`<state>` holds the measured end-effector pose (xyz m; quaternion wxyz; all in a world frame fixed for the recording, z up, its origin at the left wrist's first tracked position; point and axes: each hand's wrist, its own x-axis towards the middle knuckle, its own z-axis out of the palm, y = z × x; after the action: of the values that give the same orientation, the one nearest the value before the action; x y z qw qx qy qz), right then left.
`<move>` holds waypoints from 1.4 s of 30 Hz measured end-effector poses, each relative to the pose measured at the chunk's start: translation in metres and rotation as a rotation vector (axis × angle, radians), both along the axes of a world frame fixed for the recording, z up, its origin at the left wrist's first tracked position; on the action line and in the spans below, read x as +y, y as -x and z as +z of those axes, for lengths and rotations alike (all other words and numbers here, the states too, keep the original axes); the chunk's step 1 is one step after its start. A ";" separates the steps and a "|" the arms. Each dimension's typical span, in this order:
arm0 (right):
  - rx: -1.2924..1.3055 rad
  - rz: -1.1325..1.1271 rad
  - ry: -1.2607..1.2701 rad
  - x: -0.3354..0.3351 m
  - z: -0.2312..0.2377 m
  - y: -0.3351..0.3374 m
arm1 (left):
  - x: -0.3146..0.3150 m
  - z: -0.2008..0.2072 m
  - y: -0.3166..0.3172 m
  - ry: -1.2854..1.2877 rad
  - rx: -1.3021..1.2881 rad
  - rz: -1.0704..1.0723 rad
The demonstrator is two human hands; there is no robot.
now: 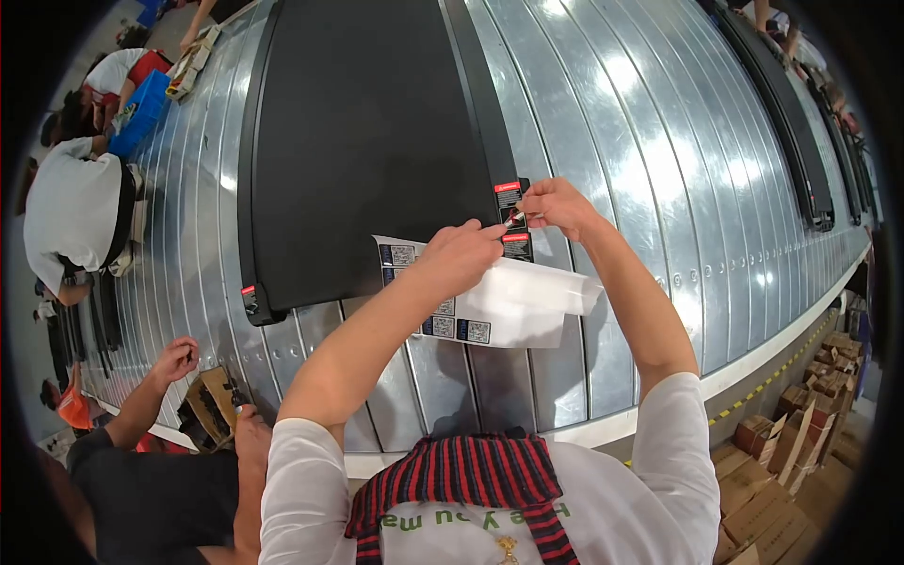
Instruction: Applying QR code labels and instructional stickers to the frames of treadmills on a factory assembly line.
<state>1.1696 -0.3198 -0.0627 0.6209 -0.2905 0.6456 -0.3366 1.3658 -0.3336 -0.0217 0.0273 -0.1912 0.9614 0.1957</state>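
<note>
While a small shiny piece (513, 220) is pinched between the thumb and fingers of the right hand (559, 207), its near side is met by the fingertips of the left hand (459, 256). Both hands are placed at the near right corner of a black panel (367, 122), which is laid on the metal worktop (631, 141). A white sheet (527, 306) printed with square codes is spread beneath the left hand; whether it is gripped there cannot be told, as the palm side is hidden. On the panel's corner, an upper sticker (508, 192) and a lower sticker (516, 247), both red and black, are seen just beside the piece.

Sticker work at this corner is judged to be in hand, with the piece probably being peeled or lined up. For the next move, a steady fingertip pinch is called for, the piece squared to the edge and the sheet held clear.
</note>
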 end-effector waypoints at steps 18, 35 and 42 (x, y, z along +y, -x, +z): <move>1.139 0.354 0.377 0.020 -0.006 0.002 | 0.025 -0.020 0.017 0.179 -0.042 0.006; 0.889 -0.068 0.306 0.041 -0.058 0.018 | 0.095 0.068 -0.087 0.035 -0.029 0.148; -0.048 -0.095 0.580 0.141 0.066 -0.077 | 0.154 0.129 -0.201 -0.841 0.555 0.844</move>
<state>1.2461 -0.1789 0.0028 0.5107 -0.4173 0.5203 -0.5425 1.5672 -0.1795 0.1076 -0.2286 -0.4675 0.6166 0.5907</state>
